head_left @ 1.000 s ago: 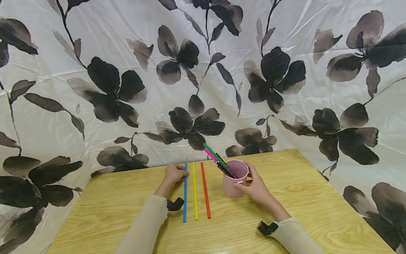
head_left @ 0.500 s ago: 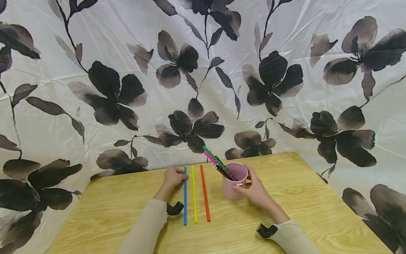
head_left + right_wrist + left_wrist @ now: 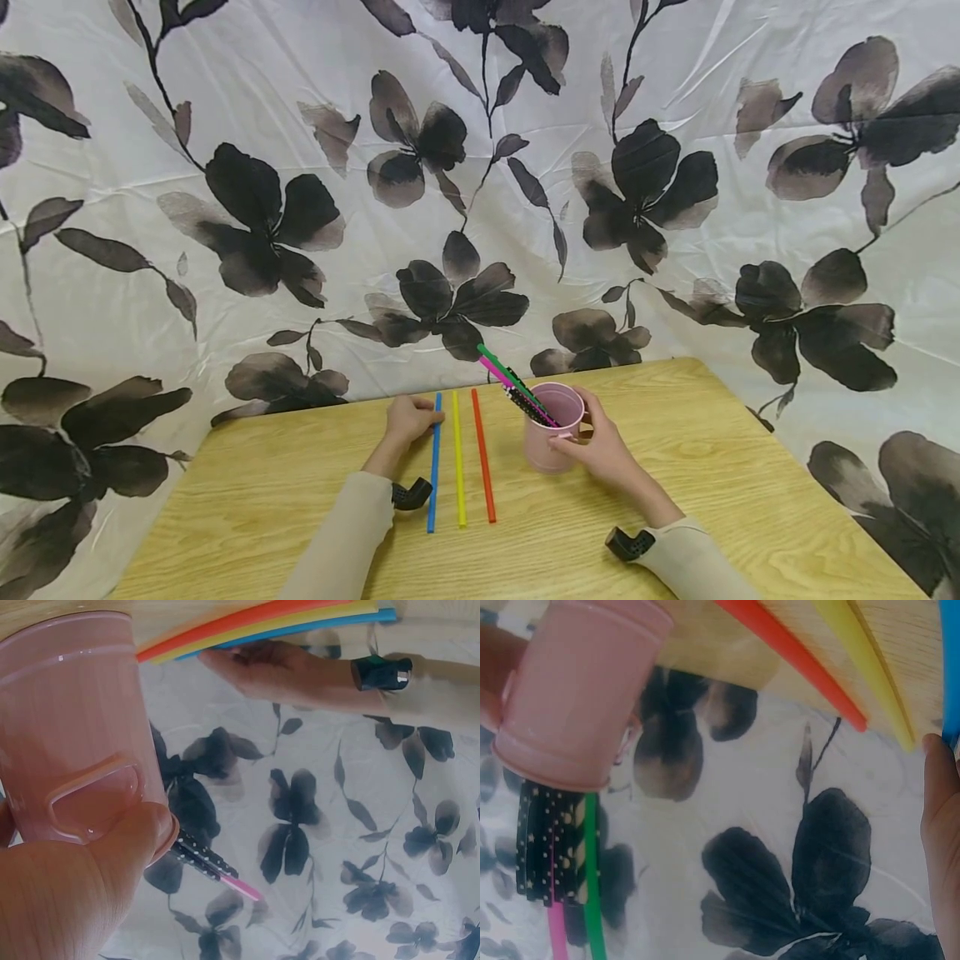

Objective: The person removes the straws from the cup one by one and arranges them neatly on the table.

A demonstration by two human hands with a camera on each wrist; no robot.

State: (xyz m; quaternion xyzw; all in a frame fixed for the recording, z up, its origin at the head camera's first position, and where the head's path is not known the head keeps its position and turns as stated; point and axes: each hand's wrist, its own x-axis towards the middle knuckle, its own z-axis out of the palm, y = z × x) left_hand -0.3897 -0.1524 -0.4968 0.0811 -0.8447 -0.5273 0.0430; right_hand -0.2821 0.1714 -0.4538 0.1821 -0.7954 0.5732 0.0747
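Note:
My right hand [image 3: 611,446] grips a pink cup [image 3: 551,447] by its rim and side, thumb near a small handle seen in the right wrist view. The cup stands on the table. Leaning out of it to the left are a green straw [image 3: 491,358], a magenta straw [image 3: 240,886] and several black straws with white dots [image 3: 544,844]. My left hand [image 3: 408,419] pinches the far end of a blue straw [image 3: 434,475] between thumb and fingers. Right of it lie a yellow straw [image 3: 459,467] and a red straw [image 3: 483,458]. The left fingertips are partly hidden.
The light wooden table [image 3: 285,492] ends at the back against a white cloth [image 3: 547,217] printed with dark flowers. A black wrist device [image 3: 412,494] on the left arm overlaps the blue straw. Another black device [image 3: 631,544] sits on the right wrist.
The near end of the blue straw has swung slightly left, away from the yellow one. My right hand stays on the cup. The head view has tilted a little.

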